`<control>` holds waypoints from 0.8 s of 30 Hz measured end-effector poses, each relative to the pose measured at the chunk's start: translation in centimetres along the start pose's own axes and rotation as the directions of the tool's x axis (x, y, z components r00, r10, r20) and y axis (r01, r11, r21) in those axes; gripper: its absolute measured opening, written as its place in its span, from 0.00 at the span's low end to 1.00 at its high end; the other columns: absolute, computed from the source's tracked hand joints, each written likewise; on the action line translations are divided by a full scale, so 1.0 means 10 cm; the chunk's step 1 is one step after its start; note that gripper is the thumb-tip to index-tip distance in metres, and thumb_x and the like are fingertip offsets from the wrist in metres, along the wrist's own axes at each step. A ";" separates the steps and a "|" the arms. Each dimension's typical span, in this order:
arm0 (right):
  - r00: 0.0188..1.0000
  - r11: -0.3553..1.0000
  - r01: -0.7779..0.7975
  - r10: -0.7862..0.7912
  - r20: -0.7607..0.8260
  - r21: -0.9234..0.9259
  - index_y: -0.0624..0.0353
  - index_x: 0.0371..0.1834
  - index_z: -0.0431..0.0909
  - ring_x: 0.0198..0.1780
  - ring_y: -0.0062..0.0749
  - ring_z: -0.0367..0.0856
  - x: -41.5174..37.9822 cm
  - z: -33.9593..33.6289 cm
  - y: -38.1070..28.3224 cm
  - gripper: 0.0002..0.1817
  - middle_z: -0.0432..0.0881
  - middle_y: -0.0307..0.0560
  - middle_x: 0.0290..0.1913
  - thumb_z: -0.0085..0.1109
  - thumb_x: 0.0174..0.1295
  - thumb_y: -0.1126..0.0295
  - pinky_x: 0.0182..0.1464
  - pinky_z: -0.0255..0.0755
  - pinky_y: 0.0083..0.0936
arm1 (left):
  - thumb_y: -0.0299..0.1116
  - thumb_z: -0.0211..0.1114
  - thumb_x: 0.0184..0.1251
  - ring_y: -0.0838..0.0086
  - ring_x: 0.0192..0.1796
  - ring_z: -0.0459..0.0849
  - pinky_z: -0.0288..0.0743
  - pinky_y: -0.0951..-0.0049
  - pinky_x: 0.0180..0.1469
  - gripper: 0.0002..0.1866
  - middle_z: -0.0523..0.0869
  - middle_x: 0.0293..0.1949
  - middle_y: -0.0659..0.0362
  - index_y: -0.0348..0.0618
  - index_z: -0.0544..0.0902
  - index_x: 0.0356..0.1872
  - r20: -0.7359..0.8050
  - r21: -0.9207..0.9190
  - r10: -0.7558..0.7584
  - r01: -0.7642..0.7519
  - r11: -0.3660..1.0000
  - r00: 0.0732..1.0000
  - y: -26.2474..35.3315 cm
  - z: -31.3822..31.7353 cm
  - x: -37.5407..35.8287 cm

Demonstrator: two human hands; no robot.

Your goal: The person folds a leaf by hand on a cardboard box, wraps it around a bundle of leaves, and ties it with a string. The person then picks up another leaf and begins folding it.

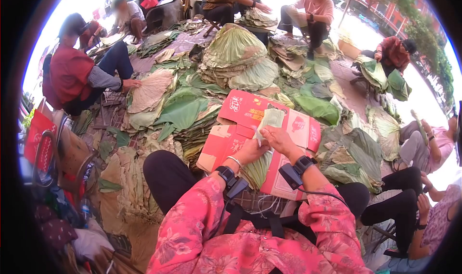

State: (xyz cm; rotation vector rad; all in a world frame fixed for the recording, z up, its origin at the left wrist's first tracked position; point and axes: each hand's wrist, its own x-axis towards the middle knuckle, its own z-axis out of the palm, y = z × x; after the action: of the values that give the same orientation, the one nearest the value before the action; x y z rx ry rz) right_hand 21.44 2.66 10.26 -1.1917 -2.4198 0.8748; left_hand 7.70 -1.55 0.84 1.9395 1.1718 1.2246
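Both my hands meet over a flattened red cardboard box (236, 109) in front of my lap. A small pale green-white folded piece (272, 118), like paper or thin leaf, is pinched in my right hand (280, 140). My left hand (250, 151), with a bracelet at its wrist, is closed at the lower end of the same piece, its fingertips close to the right thumb. Whether it is paper or leaf I cannot tell. Beneath the hands a folded green leaf (258, 170) lies on the cardboard.
Large dried leaves lie in piles all round, with a tall stack (233, 50) ahead and another pile (351, 153) to the right. Several people sit around, one in a red vest (67, 74) handling a leaf. A metal-framed chair (72, 153) with bags stands at left.
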 end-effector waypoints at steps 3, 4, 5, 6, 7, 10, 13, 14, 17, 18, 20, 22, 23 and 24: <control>0.999 0.953 -0.049 0.044 0.022 0.300 0.63 0.35 0.79 0.29 0.20 0.77 -0.07 0.07 0.36 0.10 0.80 0.43 0.25 0.59 0.57 0.67 0.32 0.70 0.20 | 0.30 0.58 0.64 0.85 0.26 0.73 0.68 0.81 0.30 0.07 0.78 0.23 0.67 0.43 0.83 0.37 0.310 -0.400 -0.302 0.412 0.819 0.902 0.22 -0.29 0.03; 0.998 0.956 -0.052 0.057 -0.010 0.288 0.63 0.33 0.79 0.28 0.20 0.76 -0.13 0.06 0.39 0.09 0.80 0.42 0.24 0.59 0.56 0.67 0.30 0.70 0.21 | 0.31 0.57 0.65 0.85 0.28 0.72 0.67 0.82 0.32 0.07 0.79 0.25 0.66 0.43 0.82 0.39 0.326 -0.473 -0.312 0.439 0.763 0.893 0.22 -0.35 0.02; 0.997 0.960 -0.056 0.070 -0.042 0.275 0.63 0.31 0.79 0.26 0.20 0.76 -0.19 0.06 0.42 0.08 0.80 0.42 0.23 0.59 0.56 0.68 0.29 0.70 0.21 | 0.32 0.57 0.65 0.85 0.29 0.72 0.67 0.84 0.34 0.09 0.79 0.27 0.66 0.43 0.81 0.42 0.344 -0.543 -0.318 0.464 0.700 0.883 0.22 -0.39 0.02; 0.994 0.963 -0.061 0.084 -0.077 0.263 0.63 0.29 0.80 0.25 0.20 0.75 -0.25 0.06 0.43 0.08 0.79 0.41 0.22 0.59 0.55 0.68 0.28 0.69 0.21 | 0.33 0.56 0.66 0.85 0.31 0.72 0.67 0.85 0.35 0.10 0.79 0.28 0.66 0.43 0.80 0.44 0.364 -0.605 -0.323 0.485 0.631 0.874 0.24 -0.41 0.02; 0.992 0.954 -0.082 0.105 -0.067 0.288 0.63 0.29 0.79 0.26 0.18 0.74 -0.32 0.09 0.42 0.07 0.79 0.39 0.22 0.58 0.55 0.69 0.28 0.69 0.19 | 0.34 0.57 0.66 0.85 0.30 0.72 0.67 0.85 0.35 0.11 0.80 0.29 0.65 0.41 0.79 0.45 0.327 -0.634 -0.337 0.469 0.615 0.883 0.30 -0.41 0.01; 0.993 0.924 -0.098 0.115 -0.023 0.370 0.64 0.29 0.79 0.27 0.14 0.72 -0.44 0.21 0.36 0.06 0.78 0.36 0.24 0.57 0.56 0.71 0.31 0.68 0.16 | 0.33 0.59 0.65 0.85 0.32 0.73 0.68 0.84 0.36 0.11 0.81 0.31 0.65 0.39 0.80 0.43 0.327 -0.573 -0.389 0.508 0.644 0.861 0.19 -0.36 0.04; 0.999 0.935 -0.052 0.046 0.027 0.351 0.64 0.31 0.79 0.30 0.16 0.74 -0.54 0.27 0.21 0.06 0.79 0.37 0.26 0.59 0.55 0.72 0.35 0.70 0.18 | 0.31 0.61 0.62 0.85 0.33 0.75 0.70 0.84 0.38 0.09 0.82 0.31 0.64 0.38 0.81 0.40 0.304 -0.528 -0.430 0.526 0.667 0.850 0.10 -0.30 0.03; 0.998 0.944 -0.018 0.037 -0.052 0.329 0.64 0.33 0.79 0.31 0.17 0.75 -0.55 0.26 0.16 0.07 0.80 0.38 0.28 0.59 0.55 0.72 0.36 0.71 0.19 | 0.30 0.62 0.61 0.85 0.33 0.76 0.71 0.83 0.38 0.08 0.82 0.31 0.65 0.38 0.81 0.39 0.281 -0.516 -0.435 0.516 0.684 0.856 0.08 -0.29 0.01; 0.978 0.956 0.029 0.033 -0.204 0.292 0.63 0.37 0.79 0.32 0.19 0.76 -0.52 0.24 0.12 0.08 0.81 0.39 0.32 0.58 0.55 0.73 0.38 0.72 0.21 | 0.27 0.62 0.58 0.85 0.34 0.77 0.72 0.82 0.38 0.07 0.83 0.31 0.65 0.38 0.81 0.37 0.183 -0.442 -0.444 0.476 0.760 0.877 0.19 -0.30 0.01; 0.978 0.951 0.008 0.056 -0.200 0.308 0.64 0.39 0.78 0.32 0.20 0.76 -0.49 0.26 0.17 0.09 0.81 0.40 0.33 0.58 0.55 0.73 0.38 0.72 0.21 | 0.26 0.62 0.58 0.85 0.34 0.78 0.73 0.81 0.38 0.07 0.83 0.31 0.64 0.38 0.81 0.37 0.134 -0.393 -0.443 0.458 0.797 0.886 0.32 -0.29 0.01; 0.974 0.932 0.021 0.062 -0.217 0.361 0.64 0.42 0.77 0.32 0.20 0.76 -0.44 0.36 0.30 0.10 0.80 0.40 0.33 0.56 0.56 0.74 0.38 0.72 0.21 | 0.24 0.61 0.56 0.82 0.34 0.79 0.73 0.79 0.37 0.07 0.83 0.30 0.62 0.38 0.81 0.36 -0.001 -0.314 -0.398 0.377 0.871 0.917 0.34 -0.20 0.01; 0.966 0.899 0.091 0.025 -0.257 0.428 0.63 0.43 0.77 0.31 0.18 0.75 -0.38 0.51 0.45 0.11 0.80 0.39 0.33 0.55 0.57 0.75 0.36 0.71 0.19 | 0.23 0.60 0.54 0.78 0.33 0.81 0.74 0.77 0.36 0.08 0.84 0.30 0.57 0.38 0.81 0.37 -0.181 -0.244 -0.298 0.251 0.937 0.937 0.24 -0.08 0.00; 0.969 0.857 0.063 0.069 -0.235 0.512 0.63 0.44 0.77 0.31 0.17 0.74 -0.36 0.56 0.50 0.11 0.79 0.38 0.32 0.54 0.58 0.75 0.35 0.70 0.18 | 0.22 0.60 0.52 0.70 0.34 0.82 0.74 0.73 0.37 0.09 0.83 0.30 0.54 0.39 0.80 0.36 -0.215 -0.153 -0.269 0.239 0.959 0.939 0.29 -0.07 -0.04; 0.971 0.806 0.034 0.113 -0.210 0.591 0.63 0.44 0.77 0.30 0.15 0.73 -0.34 0.58 0.50 0.11 0.79 0.36 0.31 0.54 0.58 0.75 0.34 0.70 0.16 | 0.21 0.60 0.51 0.68 0.34 0.82 0.74 0.71 0.37 0.08 0.82 0.30 0.54 0.39 0.79 0.34 -0.254 -0.094 -0.221 0.204 0.975 0.941 0.30 -0.05 -0.07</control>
State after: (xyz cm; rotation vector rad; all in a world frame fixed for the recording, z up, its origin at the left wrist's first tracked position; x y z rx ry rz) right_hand 23.57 0.01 2.57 -1.0237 -1.7317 1.2945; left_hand 8.26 -3.51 3.15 1.5873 1.4146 1.4134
